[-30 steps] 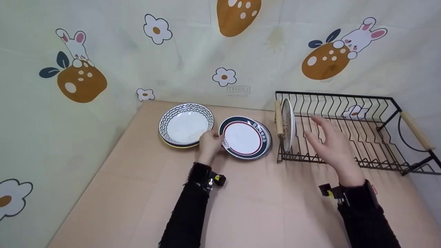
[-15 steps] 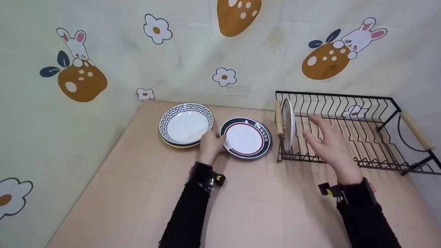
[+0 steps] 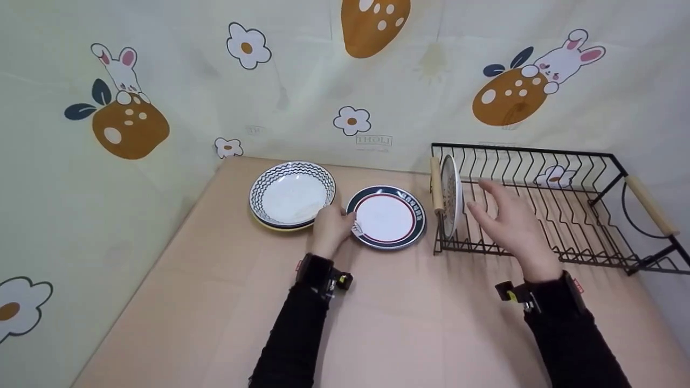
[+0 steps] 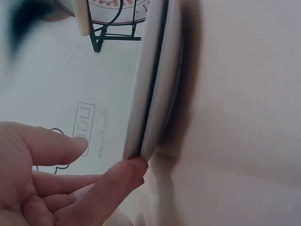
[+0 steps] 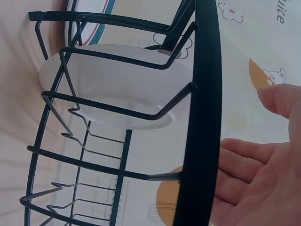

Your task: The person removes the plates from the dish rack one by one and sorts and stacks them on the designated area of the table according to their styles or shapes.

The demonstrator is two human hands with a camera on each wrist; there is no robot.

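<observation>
My left hand (image 3: pixel 330 229) is at the left rim of a plate (image 3: pixel 385 218) with a dark blue band and a thin red ring. In the left wrist view, one fingertip (image 4: pixel 134 165) touches the edges of two stacked plates (image 4: pixel 157 89), while another digit stands apart from it. My right hand (image 3: pixel 509 221), thumb and fingers spread, hovers above the front of a black wire dish rack (image 3: pixel 539 256) and holds nothing. Just left of it, a patterned white plate (image 3: pixel 458 199) stands upright in the rack's leftmost slot; its pale underside (image 5: pixel 108 75) shows in the right wrist view.
To the left, a deep white dish (image 3: pixel 291 196) with a wavy black rim pattern sits on a yellow-edged one. The rack has wooden handles (image 3: pixel 652 205) at both ends. A printed cloth (image 3: pixel 302 102) hangs behind the pink tabletop (image 3: pixel 388 323).
The upper blue-banded plate has slid right and slightly nearer, now lining up over the plate beneath. My left hand followed it a little right; my right hand drifted slightly left.
</observation>
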